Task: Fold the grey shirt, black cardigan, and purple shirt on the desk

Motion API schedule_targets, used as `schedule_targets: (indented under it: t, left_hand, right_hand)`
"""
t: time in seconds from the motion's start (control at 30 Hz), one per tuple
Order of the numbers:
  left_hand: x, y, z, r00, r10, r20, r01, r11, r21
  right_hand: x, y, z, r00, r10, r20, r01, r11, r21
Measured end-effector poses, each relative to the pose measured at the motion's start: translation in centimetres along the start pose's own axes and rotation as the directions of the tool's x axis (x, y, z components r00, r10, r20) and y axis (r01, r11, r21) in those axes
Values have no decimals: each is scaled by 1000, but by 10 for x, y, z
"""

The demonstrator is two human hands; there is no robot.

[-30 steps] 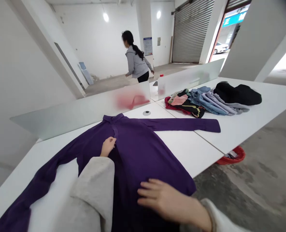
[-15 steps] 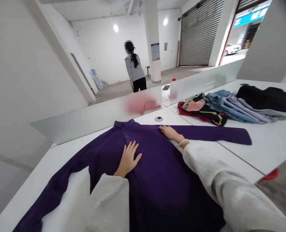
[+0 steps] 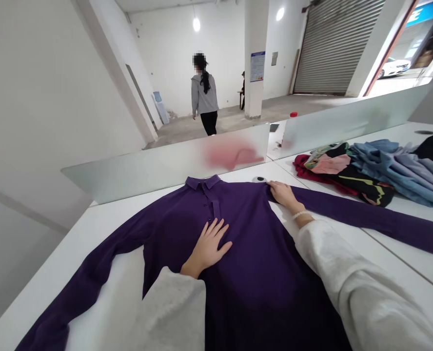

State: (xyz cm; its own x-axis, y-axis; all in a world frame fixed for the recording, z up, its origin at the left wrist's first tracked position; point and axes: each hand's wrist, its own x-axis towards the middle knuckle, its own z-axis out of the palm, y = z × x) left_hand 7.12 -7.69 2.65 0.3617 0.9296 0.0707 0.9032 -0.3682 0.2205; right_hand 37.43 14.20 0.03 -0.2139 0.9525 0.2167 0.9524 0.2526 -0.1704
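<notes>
A dark purple long-sleeved shirt (image 3: 253,258) lies spread on a white table (image 3: 103,302), its collar pointing away from me and both sleeves stretched outward. Flat on its chest, just below the front placket, rests my left hand (image 3: 207,246) with fingers spread. My right hand (image 3: 284,195) is at the shoulder where the right-side sleeve begins. Its fingers are bent and close together on the cloth there, with the thumb hidden. Faint creases run across the chest, and the placket gapes slightly under the collar.
Frosted dividers (image 3: 165,163) line the table's far edge. Piled clothes (image 3: 381,170) lie at the right, beyond the sleeve. A round cable-hole cover (image 3: 260,179) sits near the shirt's shoulder. Behind the divider a person (image 3: 205,95) stands in the room.
My right hand has shifted outward at the shoulder and its fingers have bent onto the cloth. The placket now gapes more. The view has swung left; the person behind has turned.
</notes>
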Motion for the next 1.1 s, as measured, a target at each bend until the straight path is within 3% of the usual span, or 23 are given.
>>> schedule_targets:
  t: [0.13, 0.23, 0.53, 0.63, 0.73, 0.83, 0.93, 1.1]
  left_hand:
    - [-1, -1, 1, 1000, 5, 4, -5, 1000, -11]
    - [-1, -3, 2, 1000, 9, -25, -9, 1000, -6]
    - [7, -1, -1, 984, -148, -95, 141, 987, -75]
    - [29, -9, -14, 930, -352, -104, 328, 924, -197]
    - [62, -24, -24, 810, -577, -103, 541, 804, -247]
    - [88, -36, -24, 730, -674, -117, 631, 730, -262]
    - [96, -42, -15, 733, -667, -132, 607, 730, -315]
    - [87, -54, -9, 728, -673, -128, 546, 682, -486]
  right_hand:
    - [-5, 36, -11, 983, 166, -83, -168, 986, -19]
    - [-8, 53, -15, 974, 208, -90, -210, 978, -7]
    - [-1, 54, -10, 962, 265, -69, -261, 963, 71]
    - [1, 54, -11, 955, 291, -54, -285, 953, 99]
    - [2, 54, -13, 949, 311, -39, -305, 945, 117]
    - [4, 54, -16, 948, 317, -16, -312, 941, 128]
    - [7, 57, -20, 948, 318, 19, -317, 938, 142]
    - [12, 63, -27, 946, 315, 81, -325, 930, 174]
